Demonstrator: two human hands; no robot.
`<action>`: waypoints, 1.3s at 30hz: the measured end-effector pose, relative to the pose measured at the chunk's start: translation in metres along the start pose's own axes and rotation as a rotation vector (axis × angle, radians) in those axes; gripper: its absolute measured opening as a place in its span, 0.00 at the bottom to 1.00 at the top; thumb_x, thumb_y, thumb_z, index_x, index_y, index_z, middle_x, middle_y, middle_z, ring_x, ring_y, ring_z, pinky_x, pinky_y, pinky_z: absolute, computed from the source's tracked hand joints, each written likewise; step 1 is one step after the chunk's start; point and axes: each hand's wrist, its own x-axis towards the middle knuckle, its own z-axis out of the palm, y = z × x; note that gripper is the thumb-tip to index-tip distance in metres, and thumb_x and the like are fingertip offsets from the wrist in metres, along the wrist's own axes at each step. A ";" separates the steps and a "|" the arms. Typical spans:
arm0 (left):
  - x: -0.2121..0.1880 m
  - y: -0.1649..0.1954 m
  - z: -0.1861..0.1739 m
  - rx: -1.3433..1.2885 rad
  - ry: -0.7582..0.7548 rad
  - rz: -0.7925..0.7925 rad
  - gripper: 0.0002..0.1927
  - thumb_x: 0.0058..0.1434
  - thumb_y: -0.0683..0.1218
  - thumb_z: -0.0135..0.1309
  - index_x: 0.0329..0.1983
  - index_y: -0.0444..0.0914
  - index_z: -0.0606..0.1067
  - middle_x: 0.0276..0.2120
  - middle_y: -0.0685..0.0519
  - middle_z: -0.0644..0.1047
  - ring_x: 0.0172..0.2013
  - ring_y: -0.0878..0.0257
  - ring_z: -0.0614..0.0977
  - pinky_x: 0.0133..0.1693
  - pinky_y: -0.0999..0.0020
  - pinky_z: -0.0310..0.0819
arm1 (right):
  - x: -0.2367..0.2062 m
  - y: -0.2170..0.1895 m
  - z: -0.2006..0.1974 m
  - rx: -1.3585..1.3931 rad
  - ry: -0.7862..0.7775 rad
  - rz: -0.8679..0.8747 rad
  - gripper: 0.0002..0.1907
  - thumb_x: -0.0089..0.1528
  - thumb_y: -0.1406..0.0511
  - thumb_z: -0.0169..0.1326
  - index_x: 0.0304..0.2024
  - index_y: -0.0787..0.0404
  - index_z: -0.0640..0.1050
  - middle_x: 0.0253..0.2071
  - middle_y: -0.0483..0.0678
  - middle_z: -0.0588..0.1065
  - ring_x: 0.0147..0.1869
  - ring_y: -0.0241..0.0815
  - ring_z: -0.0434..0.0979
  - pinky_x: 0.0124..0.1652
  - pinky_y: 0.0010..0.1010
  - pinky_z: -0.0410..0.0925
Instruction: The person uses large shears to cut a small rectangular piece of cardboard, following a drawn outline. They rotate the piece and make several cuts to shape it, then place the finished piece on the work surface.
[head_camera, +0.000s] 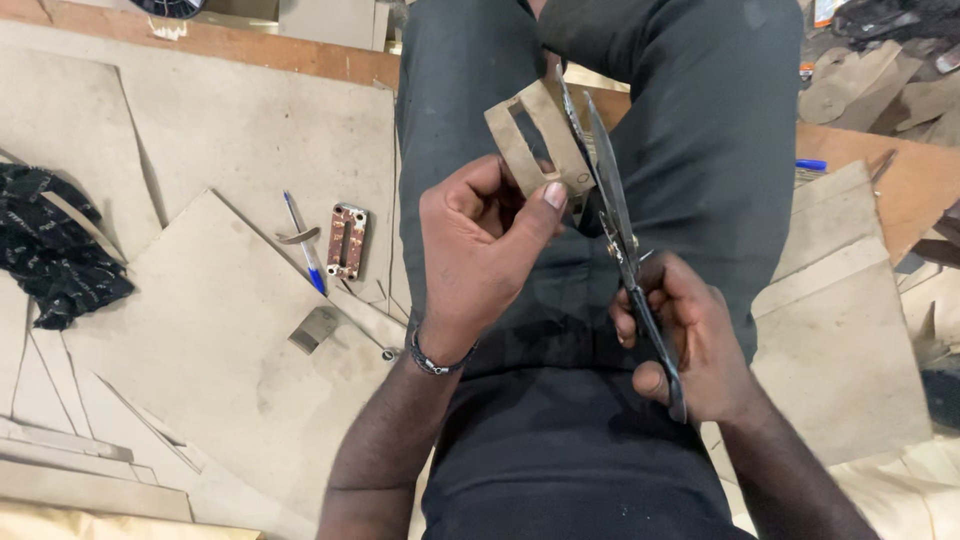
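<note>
My left hand (480, 250) pinches a small tan cardboard cut-out (537, 140) with a rectangular slot in it, held above my dark trousers. My right hand (685, 345) grips the handles of dark metal scissors (612, 205). The blades point up and away from me, and their edge meets the right side of the cardboard piece. A dark band sits on my left wrist (437, 362).
Large tan cardboard sheets (200, 330) lie on the floor to the left and right (850, 330). A blue pen (303, 245) and a brown metal plate with a slot (346, 241) rest on the left sheet. Black cloth (50, 250) sits far left.
</note>
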 end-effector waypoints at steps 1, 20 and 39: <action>0.000 0.000 -0.001 -0.009 -0.001 0.012 0.05 0.70 0.39 0.58 0.41 0.30 0.78 0.33 0.54 0.81 0.32 0.75 0.81 0.34 0.79 0.77 | 0.001 -0.002 0.000 -0.022 0.002 -0.009 0.46 0.48 0.29 0.63 0.42 0.60 0.68 0.33 0.40 0.70 0.36 0.29 0.70 0.37 0.22 0.67; -0.003 0.012 -0.001 0.132 0.001 0.049 0.05 0.68 0.39 0.60 0.38 0.31 0.78 0.31 0.56 0.80 0.31 0.76 0.78 0.33 0.79 0.73 | 0.009 -0.018 0.009 -0.087 -0.018 0.009 0.48 0.47 0.26 0.59 0.43 0.59 0.68 0.30 0.39 0.68 0.34 0.28 0.68 0.35 0.22 0.65; 0.001 0.014 -0.003 0.243 -0.032 0.014 0.07 0.66 0.41 0.62 0.35 0.33 0.79 0.27 0.57 0.79 0.28 0.77 0.78 0.29 0.79 0.72 | 0.004 0.000 0.006 0.021 0.013 -0.003 0.44 0.48 0.30 0.64 0.39 0.59 0.67 0.28 0.38 0.67 0.30 0.25 0.64 0.30 0.18 0.60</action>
